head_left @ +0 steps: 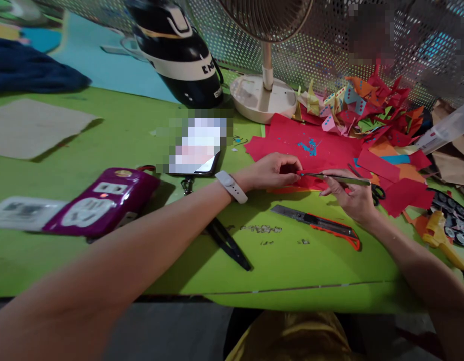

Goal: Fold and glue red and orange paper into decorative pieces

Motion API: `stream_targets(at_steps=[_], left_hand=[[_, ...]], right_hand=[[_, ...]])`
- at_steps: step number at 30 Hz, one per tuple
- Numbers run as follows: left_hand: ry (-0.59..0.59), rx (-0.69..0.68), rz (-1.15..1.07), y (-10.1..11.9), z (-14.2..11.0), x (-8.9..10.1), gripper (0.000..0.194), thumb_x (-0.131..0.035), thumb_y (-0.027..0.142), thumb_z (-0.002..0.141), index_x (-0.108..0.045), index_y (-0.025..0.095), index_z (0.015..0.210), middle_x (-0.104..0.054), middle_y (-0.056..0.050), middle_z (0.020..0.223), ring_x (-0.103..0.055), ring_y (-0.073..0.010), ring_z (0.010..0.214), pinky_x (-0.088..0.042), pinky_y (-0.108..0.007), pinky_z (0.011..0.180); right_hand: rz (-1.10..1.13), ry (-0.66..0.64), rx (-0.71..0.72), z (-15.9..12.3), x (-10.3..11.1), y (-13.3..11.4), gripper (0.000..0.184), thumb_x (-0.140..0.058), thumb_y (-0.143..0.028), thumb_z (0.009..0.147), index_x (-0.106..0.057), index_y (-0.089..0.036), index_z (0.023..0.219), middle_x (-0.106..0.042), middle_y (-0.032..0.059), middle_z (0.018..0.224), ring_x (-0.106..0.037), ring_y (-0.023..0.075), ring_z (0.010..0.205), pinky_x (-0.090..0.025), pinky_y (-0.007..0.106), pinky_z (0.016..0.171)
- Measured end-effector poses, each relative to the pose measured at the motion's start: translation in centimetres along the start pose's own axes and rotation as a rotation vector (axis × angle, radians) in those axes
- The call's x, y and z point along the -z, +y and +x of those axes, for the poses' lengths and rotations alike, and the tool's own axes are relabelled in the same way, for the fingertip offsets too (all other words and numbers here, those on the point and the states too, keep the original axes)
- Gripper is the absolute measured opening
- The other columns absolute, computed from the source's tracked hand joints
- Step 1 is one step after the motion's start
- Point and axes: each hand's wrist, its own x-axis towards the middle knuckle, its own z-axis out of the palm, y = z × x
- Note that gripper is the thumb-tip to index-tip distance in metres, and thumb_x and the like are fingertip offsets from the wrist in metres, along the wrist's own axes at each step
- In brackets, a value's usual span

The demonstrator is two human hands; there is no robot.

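Observation:
My right hand (346, 195) grips a pair of slim metal tweezers (362, 180), their tips pointing left. Those tips meet the fingertips of my left hand (275, 170), which are pinched together over the red paper (329, 145). Whatever sits in that pinch is too small to name; a speck of blue shows there. Tiny blue bits (310, 147) lie on the red sheet just beyond. An orange-handled utility knife (318, 223) rests in front of my hands. Scissors with black handles (377, 193) are partly hidden behind my right hand.
Paper scraps (375, 108) are heaped at the back right, near a fan (264, 98). A yellow glue gun (437, 230) lies at the right. Leftward are a phone (198, 145), a black bottle (190, 65), a purple power strip (104, 200) and a black strap (230, 245).

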Motion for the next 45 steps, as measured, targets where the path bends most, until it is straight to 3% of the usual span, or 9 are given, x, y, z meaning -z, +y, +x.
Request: stream_targets(at_steps=[26, 39, 45], left_hand=[[0.004, -0.027, 0.029, -0.47, 0.05, 0.04, 0.026, -0.062, 0.041, 0.081, -0.063, 0.017, 0.089, -0.067, -0.004, 0.080, -0.057, -0.0148, 0.069, -0.043, -0.027, 0.065], [-0.001, -0.020, 0.021, -0.15, -0.06, 0.06, 0.023, -0.063, 0.038, 0.082, -0.064, 0.016, 0.089, -0.066, -0.004, 0.079, -0.056, -0.0140, 0.069, -0.043, -0.026, 0.064], [-0.012, -0.020, 0.032, -0.22, -0.04, 0.16, 0.026, -0.062, 0.041, 0.082, -0.064, 0.016, 0.090, -0.066, -0.004, 0.079, -0.056, -0.0145, 0.070, -0.043, -0.025, 0.064]], right_hand=[[0.030, 0.028, -0.025, 0.05, 0.07, 0.27, 0.027, -0.059, -0.047, 0.093, -0.069, -0.022, 0.101, -0.074, 0.0029, 0.091, -0.073, 0.0148, 0.061, -0.058, 0.026, 0.051], [0.032, 0.020, -0.079, 0.10, -0.18, 0.25, 0.033, -0.058, -0.055, 0.091, -0.069, -0.025, 0.101, -0.074, 0.0033, 0.093, -0.074, 0.0169, 0.064, -0.060, 0.028, 0.052], [0.075, 0.022, -0.054, 0.06, -0.24, 0.28, 0.027, -0.060, -0.048, 0.092, -0.069, -0.024, 0.101, -0.074, 0.0028, 0.094, -0.074, 0.0149, 0.063, -0.058, 0.025, 0.051]])
